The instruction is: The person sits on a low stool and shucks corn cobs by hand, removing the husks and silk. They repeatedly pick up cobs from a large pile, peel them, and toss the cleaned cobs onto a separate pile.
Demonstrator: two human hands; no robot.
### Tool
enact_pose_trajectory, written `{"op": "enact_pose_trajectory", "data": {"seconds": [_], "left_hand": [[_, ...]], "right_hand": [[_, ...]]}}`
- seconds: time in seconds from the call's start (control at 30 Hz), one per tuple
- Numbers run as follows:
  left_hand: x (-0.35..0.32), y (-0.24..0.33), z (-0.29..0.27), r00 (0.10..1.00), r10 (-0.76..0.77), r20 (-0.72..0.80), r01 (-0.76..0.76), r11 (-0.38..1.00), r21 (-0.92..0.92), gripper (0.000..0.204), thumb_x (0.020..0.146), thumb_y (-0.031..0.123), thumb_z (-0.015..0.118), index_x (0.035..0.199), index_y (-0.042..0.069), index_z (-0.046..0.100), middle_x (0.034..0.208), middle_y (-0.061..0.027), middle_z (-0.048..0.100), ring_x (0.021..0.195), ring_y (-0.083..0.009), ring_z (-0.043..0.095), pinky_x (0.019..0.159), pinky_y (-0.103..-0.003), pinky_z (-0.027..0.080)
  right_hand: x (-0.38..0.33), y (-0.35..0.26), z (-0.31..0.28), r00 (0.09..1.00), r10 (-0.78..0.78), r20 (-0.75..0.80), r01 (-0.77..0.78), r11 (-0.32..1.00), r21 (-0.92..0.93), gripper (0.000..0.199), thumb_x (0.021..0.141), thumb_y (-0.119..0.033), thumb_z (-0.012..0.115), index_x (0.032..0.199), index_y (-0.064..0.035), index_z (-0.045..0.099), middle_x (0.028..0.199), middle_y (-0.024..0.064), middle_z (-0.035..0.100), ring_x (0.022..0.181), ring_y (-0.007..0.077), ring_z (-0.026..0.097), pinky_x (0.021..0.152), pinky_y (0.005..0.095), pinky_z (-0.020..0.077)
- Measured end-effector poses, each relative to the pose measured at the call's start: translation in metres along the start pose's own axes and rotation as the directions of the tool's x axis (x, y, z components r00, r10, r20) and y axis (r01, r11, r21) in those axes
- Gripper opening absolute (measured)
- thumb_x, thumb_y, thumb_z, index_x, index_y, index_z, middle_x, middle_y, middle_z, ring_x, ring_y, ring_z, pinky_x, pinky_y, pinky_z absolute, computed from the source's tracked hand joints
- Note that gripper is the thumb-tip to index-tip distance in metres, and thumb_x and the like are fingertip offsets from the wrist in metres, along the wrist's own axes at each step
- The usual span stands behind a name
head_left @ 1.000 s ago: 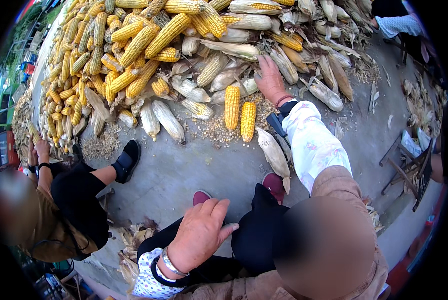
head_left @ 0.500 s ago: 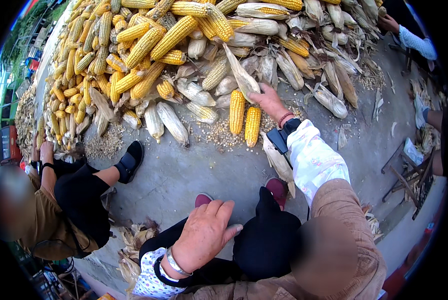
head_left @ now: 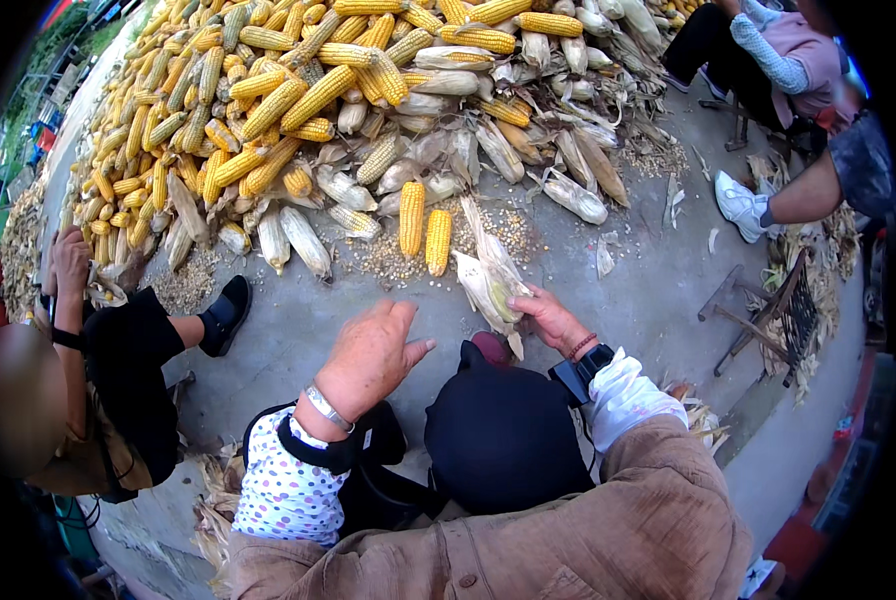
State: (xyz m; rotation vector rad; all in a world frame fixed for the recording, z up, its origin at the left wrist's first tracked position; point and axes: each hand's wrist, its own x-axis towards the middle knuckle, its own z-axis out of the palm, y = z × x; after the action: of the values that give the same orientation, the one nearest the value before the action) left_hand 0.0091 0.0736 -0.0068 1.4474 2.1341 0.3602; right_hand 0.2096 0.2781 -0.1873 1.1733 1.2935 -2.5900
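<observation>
My right hand (head_left: 550, 318) is closed around the near end of a corn ear (head_left: 496, 255) in its pale, dry husk, low in front of my right knee. The ear's husk tip points away toward the pile. Beneath it, a loose husk (head_left: 480, 290) lies on the ground by my shoe, partly covered. My left hand (head_left: 370, 355) hovers above my lap, palm down and holding nothing, with the thumb spread from the fingers. Two bare yellow corn cobs (head_left: 411, 220) lie side by side on the ground ahead, among scattered kernels.
A large heap of corn (head_left: 298, 95), bare ears on the left and husked ones on the right, fills the far side. One person (head_left: 88, 400) sits at my left; others sit at far right. A folding stool (head_left: 768, 320) stands on the concrete at right.
My right hand has drawn the husked ear back from the pile's edge toward my knees. My left hand has lifted slightly forward, still empty. The view has shifted to the right.
</observation>
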Motion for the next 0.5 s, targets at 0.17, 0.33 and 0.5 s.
{"op": "enact_pose_trajectory", "data": {"seconds": [0.17, 0.33, 0.5], "left_hand": [[0.008, 0.000, 0.001, 0.997, 0.043, -0.058, -0.042, 0.999, 0.023, 0.037, 0.081, 0.028, 0.064, 0.101, 0.000, 0.054, 0.095, -0.0209, 0.057, 0.086, -0.0388, 0.057, 0.075, -0.045, 0.047], [0.006, -0.001, -0.001, 0.995, 0.070, -0.068, -0.069, 0.997, 0.023, 0.035, 0.080, 0.030, 0.064, 0.096, 0.000, 0.055, 0.093, -0.0212, 0.058, 0.087, -0.0381, 0.058, 0.075, -0.044, 0.047], [-0.001, 0.001, 0.000, 0.994, 0.056, -0.092, -0.053, 0.998, 0.039, 0.037, 0.080, 0.033, 0.064, 0.095, 0.001, 0.056, 0.090, -0.0198, 0.059, 0.088, -0.0365, 0.059, 0.076, -0.044, 0.047]], "right_hand": [[-0.046, 0.024, -0.018, 0.994, 0.046, -0.102, -0.055, 0.994, -0.097, 0.051, 0.079, -0.022, 0.067, 0.122, -0.0017, 0.048, 0.099, 0.0053, 0.061, 0.080, 0.0141, 0.060, 0.064, 0.0273, 0.0480], [-0.097, 0.059, -0.066, 0.952, 0.045, -0.303, -0.096, 0.983, -0.157, 0.037, 0.079, -0.023, 0.066, 0.108, -0.0031, 0.055, 0.093, 0.0068, 0.062, 0.078, 0.0157, 0.061, 0.061, 0.0307, 0.0516], [-0.205, 0.139, -0.153, 0.766, 0.299, -0.569, -0.377, 0.926, -0.021, 0.030, 0.084, -0.027, 0.056, 0.106, -0.0063, 0.057, 0.089, 0.0074, 0.064, 0.076, 0.0239, 0.064, 0.065, 0.0391, 0.0522]]}}
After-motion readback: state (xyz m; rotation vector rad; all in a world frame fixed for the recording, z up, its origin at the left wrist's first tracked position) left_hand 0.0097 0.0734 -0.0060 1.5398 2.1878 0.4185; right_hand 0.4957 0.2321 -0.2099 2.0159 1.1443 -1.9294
